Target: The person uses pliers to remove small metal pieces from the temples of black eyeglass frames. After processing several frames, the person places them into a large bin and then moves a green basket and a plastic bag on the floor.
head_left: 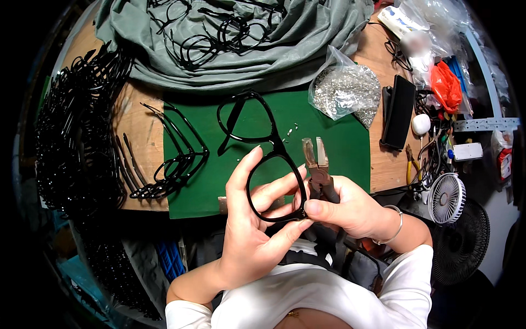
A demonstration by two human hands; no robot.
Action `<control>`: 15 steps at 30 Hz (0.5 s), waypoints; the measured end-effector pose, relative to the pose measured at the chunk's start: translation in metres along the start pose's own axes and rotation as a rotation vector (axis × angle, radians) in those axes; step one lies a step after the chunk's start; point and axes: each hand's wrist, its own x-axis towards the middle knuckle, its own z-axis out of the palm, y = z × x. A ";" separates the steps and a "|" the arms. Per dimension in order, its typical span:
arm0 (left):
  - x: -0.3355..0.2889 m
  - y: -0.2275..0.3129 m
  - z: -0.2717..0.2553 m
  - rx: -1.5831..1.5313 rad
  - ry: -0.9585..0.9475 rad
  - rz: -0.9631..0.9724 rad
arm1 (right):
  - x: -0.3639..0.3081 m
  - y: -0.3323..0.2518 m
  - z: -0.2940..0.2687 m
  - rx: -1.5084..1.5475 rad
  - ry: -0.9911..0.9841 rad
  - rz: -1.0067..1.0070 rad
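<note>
Near the green mat (350, 159), the left hand (246, 236) pinches a spectacle frame (278, 145), one temple (234, 120) seemingly fitted, another apparently left to do; the right hand (353, 208) grips pliers (319, 175).

We're up on the wearer's head, peering steeply down over the white shirt (329, 285) at the nearby table (383, 171), fisheye-wide, edges curving!

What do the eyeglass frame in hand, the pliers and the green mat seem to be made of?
Eyeglass frame: probably plastic, glossy black; bright highlights run along its smooth rims.
Pliers: metal, likely steel, with a worn finish; the jaws shine grey, the pivot area looks brownish.
Green mat: perhaps rubber or vinyl, fairly matte; it lies flat without visible weave.
</note>
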 end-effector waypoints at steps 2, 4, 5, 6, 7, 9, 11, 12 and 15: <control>0.000 -0.002 -0.001 0.026 -0.004 0.011 | 0.001 0.004 0.000 -0.098 0.044 -0.064; 0.000 -0.003 -0.002 0.040 -0.006 0.017 | 0.001 0.006 0.001 -0.181 0.083 -0.115; 0.000 -0.004 -0.002 0.040 -0.006 0.018 | 0.001 0.007 0.002 -0.215 0.100 -0.135; 0.000 -0.004 -0.002 0.041 -0.007 0.019 | 0.000 0.008 0.002 -0.249 0.116 -0.155; 0.000 -0.005 -0.002 0.033 -0.011 0.019 | 0.000 0.008 0.003 -0.246 0.139 -0.168; 0.000 -0.007 -0.002 0.020 -0.019 0.019 | -0.001 0.008 0.007 -0.240 0.184 -0.193; 0.000 -0.007 -0.003 0.054 -0.029 0.021 | -0.002 0.010 0.010 -0.331 0.229 -0.288; 0.000 -0.007 -0.003 0.071 -0.033 0.022 | -0.002 0.011 0.011 -0.377 0.250 -0.335; 0.000 -0.007 -0.002 0.029 -0.024 0.013 | -0.003 0.011 0.013 -0.207 0.233 -0.259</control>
